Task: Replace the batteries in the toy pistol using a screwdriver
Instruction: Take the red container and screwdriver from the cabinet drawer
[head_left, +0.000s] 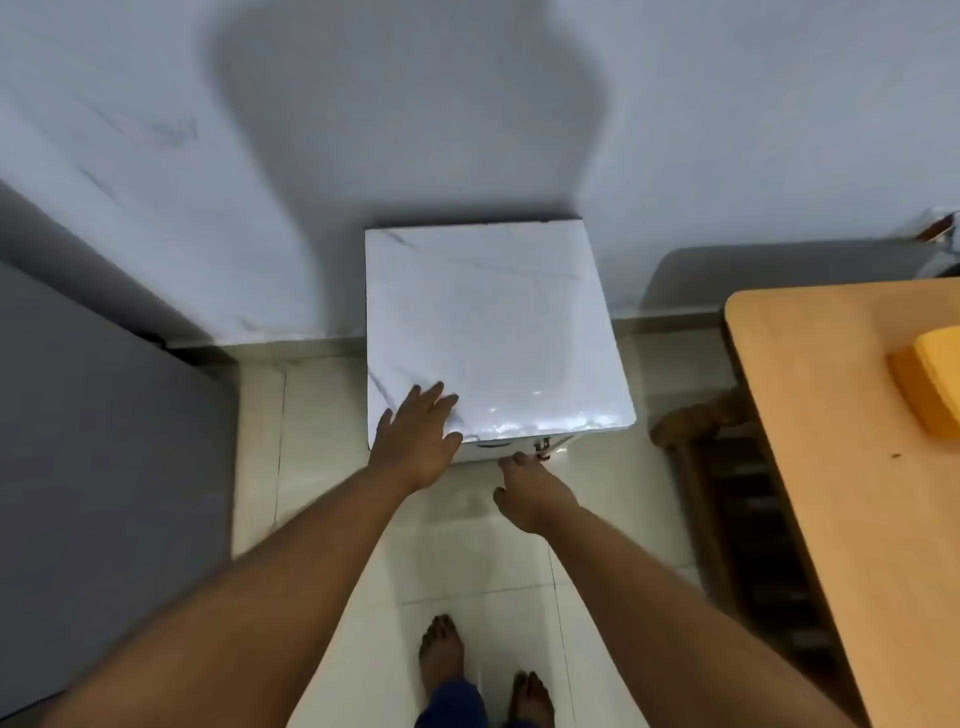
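so the person is standing barefoot on the tiled floor (457, 561) in front of a small white marble-look cabinet (493, 332) pushed against the wall. left hand (415, 441) lies flat on the front corner of its top, fingers (434, 400) spread and holding nothing. right hand (535, 493) is down at the front face, fingertips right by a little metal key or latch (543, 447), though i can't tell if they're actually pinching it or just touching. my guess is we're at the very start, going after the supplies, since there's no toy pistol, screwdriver or batteries anywhere in view; they may well be inside the cabinet. next move probably means working that latch and pulling the front open while the left hand steadies the top. the front face is nearly hidden from this angle, and everything is a bit blurry. off to the right there's a wooden counter (831, 441) with something yellow (930, 384) on it, cut off by the edge, can't say what it is.
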